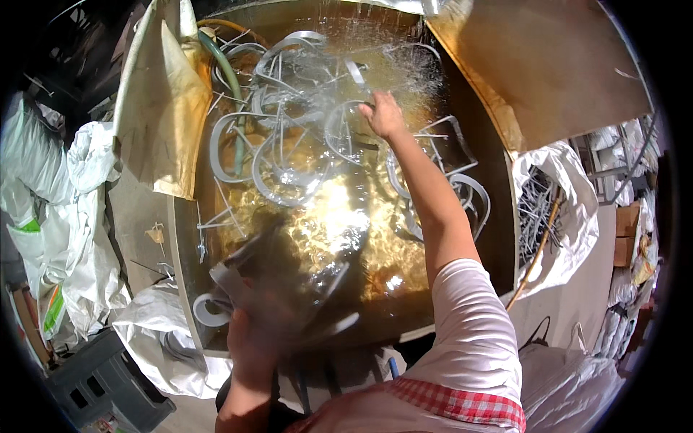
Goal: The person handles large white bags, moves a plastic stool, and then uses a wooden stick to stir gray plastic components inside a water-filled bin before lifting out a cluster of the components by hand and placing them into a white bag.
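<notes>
A brown-stained metal tank [184, 274] of rippling water holds several grey curved strips with thin rods across them [216, 148]. My right hand [382, 115] reaches over its far middle, fingers bent. A short grey strip [355, 74] meets its fingertips, amid splashing water. At the near left wall my left hand [245, 335] is closed around a grey strip piece [229, 283], its fingers partly smeared by motion. Beside that hand hangs a curled grey strip end [211, 310]. Glare and ripples blur the submerged pieces.
Stained panels flank the tank at far left [162, 108] and right [548, 65]. A green hose [229, 72] dips inside. Right of the tank, a white sack [570, 224] holds grey pieces behind a thin stick [534, 256]. A dark crate [108, 382] stands at lower left.
</notes>
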### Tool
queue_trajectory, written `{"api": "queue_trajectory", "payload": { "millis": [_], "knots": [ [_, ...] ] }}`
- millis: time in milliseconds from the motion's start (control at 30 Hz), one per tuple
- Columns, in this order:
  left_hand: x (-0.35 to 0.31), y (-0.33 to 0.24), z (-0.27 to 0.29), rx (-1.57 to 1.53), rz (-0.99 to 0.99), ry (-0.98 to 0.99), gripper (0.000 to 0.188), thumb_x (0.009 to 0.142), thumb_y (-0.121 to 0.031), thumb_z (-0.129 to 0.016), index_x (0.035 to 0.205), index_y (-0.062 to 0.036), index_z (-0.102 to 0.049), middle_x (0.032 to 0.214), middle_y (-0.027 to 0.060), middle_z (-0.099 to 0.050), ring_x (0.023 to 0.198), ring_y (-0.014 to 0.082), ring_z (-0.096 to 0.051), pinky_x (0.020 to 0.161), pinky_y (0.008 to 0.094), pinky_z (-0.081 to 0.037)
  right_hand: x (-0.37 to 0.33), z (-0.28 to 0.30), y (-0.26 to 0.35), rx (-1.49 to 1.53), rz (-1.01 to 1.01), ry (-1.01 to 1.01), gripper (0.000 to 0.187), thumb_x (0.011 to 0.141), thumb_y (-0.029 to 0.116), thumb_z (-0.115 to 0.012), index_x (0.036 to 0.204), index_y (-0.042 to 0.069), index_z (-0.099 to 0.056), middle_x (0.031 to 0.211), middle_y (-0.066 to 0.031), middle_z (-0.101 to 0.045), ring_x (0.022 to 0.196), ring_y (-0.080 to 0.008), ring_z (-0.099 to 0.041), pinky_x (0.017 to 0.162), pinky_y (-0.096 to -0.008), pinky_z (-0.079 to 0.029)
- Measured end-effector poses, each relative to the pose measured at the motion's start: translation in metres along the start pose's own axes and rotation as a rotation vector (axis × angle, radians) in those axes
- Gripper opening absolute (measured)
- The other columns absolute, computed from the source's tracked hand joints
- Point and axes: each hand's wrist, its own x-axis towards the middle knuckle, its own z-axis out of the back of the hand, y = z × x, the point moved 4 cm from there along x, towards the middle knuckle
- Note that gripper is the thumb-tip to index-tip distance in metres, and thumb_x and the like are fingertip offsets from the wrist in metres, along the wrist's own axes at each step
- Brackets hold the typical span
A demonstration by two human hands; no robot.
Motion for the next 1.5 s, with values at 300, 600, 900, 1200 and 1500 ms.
{"api": "queue_trajectory", "payload": {
  "millis": [300, 600, 900, 1200, 1500],
  "knots": [
    [0.014, 0.002, 0.012, 0.022, 0.121, -0.049, 0.055, 0.079, -0.031, -0.054, 0.127, -0.0139, -0.036, 0.091, 0.0094, -0.058, 0.078, 0.0256, -0.055, 0.072, 0.0402, -0.044, -0.015, -0.094, -0.011, 0.050, -0.023, 0.722, 0.072, 0.083, 0.063, -0.034, 0.125, 0.006, -0.046, 0.125, -0.0240, -0.044, 0.120, -0.0340, -0.039, 0.102, -0.0392, -0.030],
    [0.017, -0.002, 0.002, 0.316, 0.097, -0.194, 0.054, 0.080, -0.034, -0.050, 0.126, -0.0102, -0.035, 0.086, 0.0074, -0.056, 0.073, 0.0224, -0.055, 0.069, 0.0388, -0.044, 0.045, -0.097, -0.027, 0.892, -0.525, -0.104, 0.069, 0.089, 0.044, -0.043, 0.140, 0.012, -0.008, 0.138, -0.0194, -0.027, 0.125, -0.0324, -0.031, 0.099, -0.0413, -0.031],
    [0.020, -0.003, 0.020, 0.223, 0.145, -0.209, 0.053, 0.080, -0.035, -0.050, 0.125, -0.0099, -0.035, 0.088, 0.0075, -0.057, 0.073, 0.0237, -0.056, 0.068, 0.0385, -0.043, 0.073, -0.115, -0.045, 1.958, -0.634, -0.451, 0.030, 0.091, 0.039, -0.044, 0.113, 0.019, -0.047, 0.091, -0.0065, -0.051, 0.081, -0.0215, -0.048, 0.071, -0.0395, -0.047],
    [0.013, 0.002, 0.009, 0.096, 0.166, -0.206, 0.045, 0.082, -0.030, -0.049, 0.123, -0.0120, -0.041, 0.088, 0.0067, -0.059, 0.074, 0.0231, -0.057, 0.066, 0.0357, -0.044, -0.030, 0.000, 0.009, 1.154, -0.546, -0.958, 0.024, 0.081, 0.011, -0.058, 0.104, 0.006, -0.052, 0.095, -0.0105, -0.053, 0.089, -0.0185, -0.051, 0.073, -0.0352, -0.045],
    [-0.003, 0.009, 0.008, 0.378, 0.162, -0.140, 0.042, 0.082, -0.023, -0.053, 0.121, -0.0100, -0.043, 0.090, 0.0108, -0.058, 0.076, 0.0259, -0.057, 0.072, 0.0388, -0.046, -0.006, -0.047, 0.090, -0.440, 0.474, 0.271, 0.029, 0.074, 0.023, -0.057, 0.103, 0.015, -0.060, 0.111, -0.0114, -0.051, 0.103, -0.0302, -0.050, 0.084, -0.0365, -0.043]
  ]
}}
